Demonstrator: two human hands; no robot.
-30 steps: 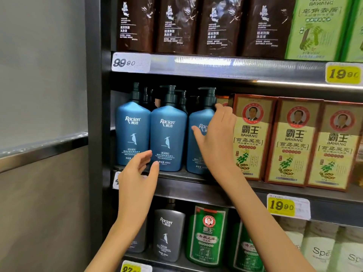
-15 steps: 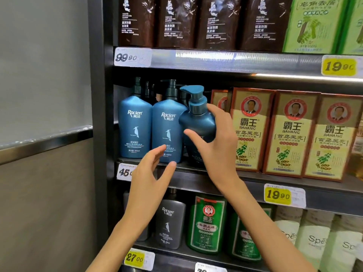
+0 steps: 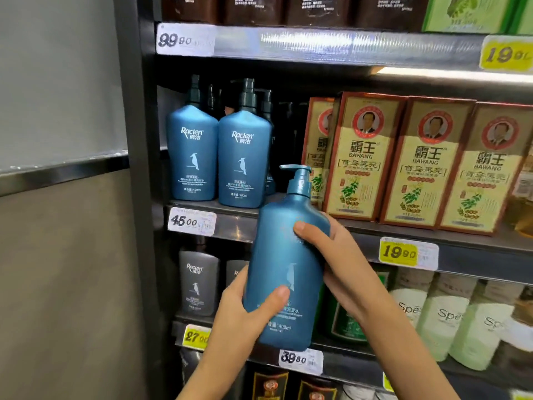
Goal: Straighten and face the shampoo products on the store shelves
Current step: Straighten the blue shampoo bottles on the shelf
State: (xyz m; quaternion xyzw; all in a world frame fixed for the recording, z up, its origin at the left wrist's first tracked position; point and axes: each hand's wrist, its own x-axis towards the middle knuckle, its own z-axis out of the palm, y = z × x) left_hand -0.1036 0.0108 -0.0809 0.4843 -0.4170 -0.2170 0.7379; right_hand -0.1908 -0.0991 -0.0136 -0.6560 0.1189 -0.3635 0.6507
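A blue pump shampoo bottle (image 3: 284,249) with a bird print is held out in front of the shelves, tilted slightly right. My left hand (image 3: 248,310) grips its lower left side, thumb across the label. My right hand (image 3: 331,258) grips its right side higher up, thumb on the front. Two matching blue Raclen bottles (image 3: 217,153) stand upright and facing forward on the middle shelf (image 3: 236,226), with more bottles behind them. A dark gap on the shelf lies between them and the boxes.
Yellow-and-red Bawang boxes (image 3: 427,166) fill the middle shelf to the right. Grey Raclen bottles (image 3: 197,282) and pale green bottles (image 3: 450,319) stand on the shelf below. Brown pouches line the top shelf. A dark upright post (image 3: 138,197) and grey wall bound the left side.
My right hand pulled the third blue bottle off the middle shelf and brought it down and toward me. My left hand rose and took hold of its lower part.
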